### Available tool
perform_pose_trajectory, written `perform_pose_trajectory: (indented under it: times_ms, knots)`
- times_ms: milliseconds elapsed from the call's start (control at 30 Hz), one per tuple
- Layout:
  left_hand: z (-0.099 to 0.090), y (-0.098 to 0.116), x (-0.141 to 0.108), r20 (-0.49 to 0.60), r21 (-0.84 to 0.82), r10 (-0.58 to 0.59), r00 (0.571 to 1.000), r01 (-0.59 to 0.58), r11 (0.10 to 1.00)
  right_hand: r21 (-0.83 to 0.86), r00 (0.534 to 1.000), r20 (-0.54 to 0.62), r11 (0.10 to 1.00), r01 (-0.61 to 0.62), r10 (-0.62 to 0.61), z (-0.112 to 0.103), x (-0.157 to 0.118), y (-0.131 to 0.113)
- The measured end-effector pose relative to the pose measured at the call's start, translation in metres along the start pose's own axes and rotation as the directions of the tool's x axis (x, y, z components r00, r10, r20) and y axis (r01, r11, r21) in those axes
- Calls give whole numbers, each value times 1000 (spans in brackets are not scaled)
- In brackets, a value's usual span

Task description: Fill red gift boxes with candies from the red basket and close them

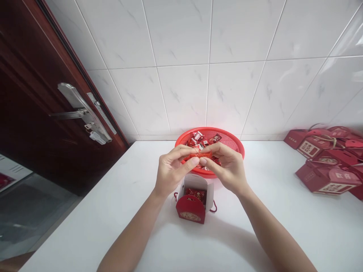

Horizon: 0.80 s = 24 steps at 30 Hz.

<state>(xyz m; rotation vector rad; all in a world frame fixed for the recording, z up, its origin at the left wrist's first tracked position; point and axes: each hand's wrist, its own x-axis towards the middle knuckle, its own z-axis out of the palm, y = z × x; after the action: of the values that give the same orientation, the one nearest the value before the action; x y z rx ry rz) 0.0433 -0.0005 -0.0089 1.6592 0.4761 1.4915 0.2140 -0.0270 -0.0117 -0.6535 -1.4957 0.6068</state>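
Between the fingertips of my left hand and my right hand is a small red wrapped candy, pinched from both sides. It is held above the near edge of a red plastic basket with wrapped candies inside. Just below my hands stands an open red gift box with raised flaps and a dark red cord on its sides. Red wrapped pieces lie inside it. My fingers hide part of the basket and of its contents.
Several closed red gift boxes are piled at the right of the white table. A tiled wall rises behind. At the left stands a dark wooden door with a metal handle and keys.
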Motion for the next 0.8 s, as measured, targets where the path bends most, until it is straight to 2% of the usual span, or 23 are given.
perform_pose_trajectory:
  times_ms: [133,267,500,700,800]
  knots:
    - [-4,2,0,45,51,-4,999,2,999,-42,999,28,999,29,-28,-1,0,0]
    - [-3,2,0,41,12,-17,999,17,1000,-60,999,34,998,22,-20,-1,0,-1]
    - [5,1,-1,-37,-124,-119,992,114,986,40,998,31,998,-49,48,2,-1,0]
    - [10,2,-3,-97,-184,-140,985,120,976,190,996,37,978,-87,81,7,0,2]
    - [11,1,-3,-103,-212,-188,977,163,964,195,992,16,973,-126,125,8,1,0]
